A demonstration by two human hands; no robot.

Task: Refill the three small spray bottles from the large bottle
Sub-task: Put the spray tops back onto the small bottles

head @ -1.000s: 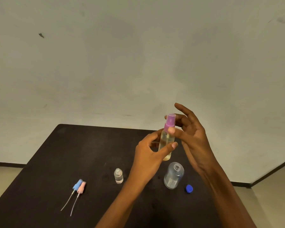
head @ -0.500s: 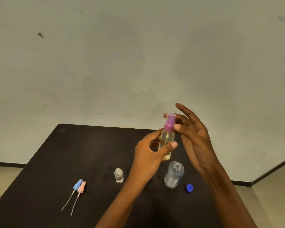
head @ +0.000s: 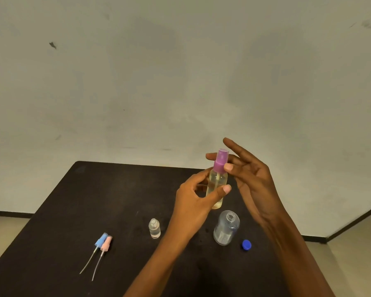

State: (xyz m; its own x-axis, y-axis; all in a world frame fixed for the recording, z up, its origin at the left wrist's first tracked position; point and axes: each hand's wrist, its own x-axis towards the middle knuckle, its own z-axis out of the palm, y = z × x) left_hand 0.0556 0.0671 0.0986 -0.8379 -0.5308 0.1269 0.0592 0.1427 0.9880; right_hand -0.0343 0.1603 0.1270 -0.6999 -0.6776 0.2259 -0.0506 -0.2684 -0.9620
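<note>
spray bottle [head: 216, 185] yellowish, purple top | sprayers [head: 103, 243] blue, pink | cap [head: 246, 245] blue | table [head: 73, 211] black

A dark bench [head: 94, 200] with a matte top and rounded far corners stands against a pale wall. Toward its near left lie a blue spray head [head: 100, 241] and a pink spray head [head: 106, 243], side by side and touching, their thin dip tubes trailing toward the near edge. Near the middle stands a small clear bottle [head: 154, 228], upright and uncapped. Well to its right stands a large clear bottle [head: 226, 228] with an open neck, and a blue cap [head: 246, 245] lies just beside it, to the right.
</note>
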